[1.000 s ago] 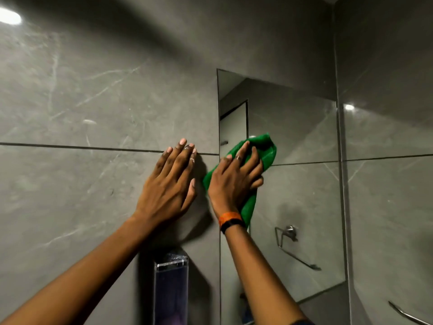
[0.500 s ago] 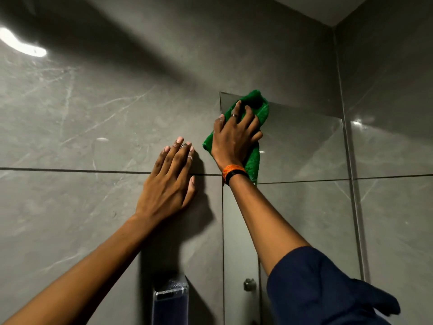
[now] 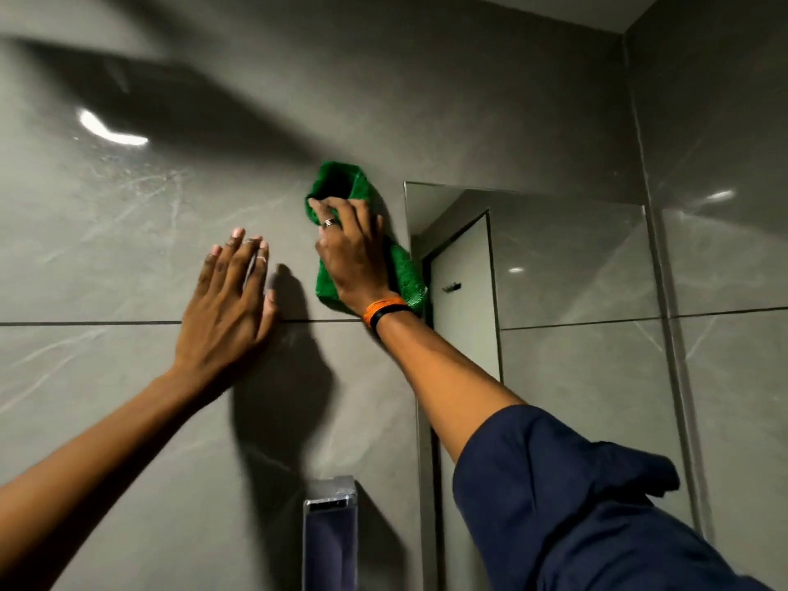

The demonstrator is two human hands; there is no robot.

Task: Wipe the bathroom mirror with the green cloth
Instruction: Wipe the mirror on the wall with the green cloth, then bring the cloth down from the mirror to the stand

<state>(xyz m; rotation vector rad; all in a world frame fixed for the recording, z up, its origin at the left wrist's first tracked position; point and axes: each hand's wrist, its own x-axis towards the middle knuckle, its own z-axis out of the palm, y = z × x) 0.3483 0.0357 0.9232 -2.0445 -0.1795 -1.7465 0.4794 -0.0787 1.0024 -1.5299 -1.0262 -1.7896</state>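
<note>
- My right hand (image 3: 356,253) lies flat over the green cloth (image 3: 341,187), fingers spread across it and pressing it against the grey tiled wall (image 3: 128,258).
- The cloth sits on the tile just left of the mirror (image 3: 567,258); its lower right corner reaches the mirror's left edge, while its bunched upper end sticks out above my fingertips.
- A silver ring (image 3: 329,223) shows on one finger of that hand, and an orange band with a black one (image 3: 386,309) wraps my wrist.
- My left hand (image 3: 228,305) is open, fingers straight and close together, palm resting on the wall to the left of the cloth, across the dark grout line (image 3: 85,322).
- The two hands are near each other but apart, with my left hand's shadow between them.
- My right arm comes up from the lower right in a rolled dark blue sleeve (image 3: 575,505).
- Below my hands, a metal-topped holder (image 3: 330,531) is fixed to the wall beside the mirror's left edge.
- The mirror reflects a pale door and grey tiles.
</note>
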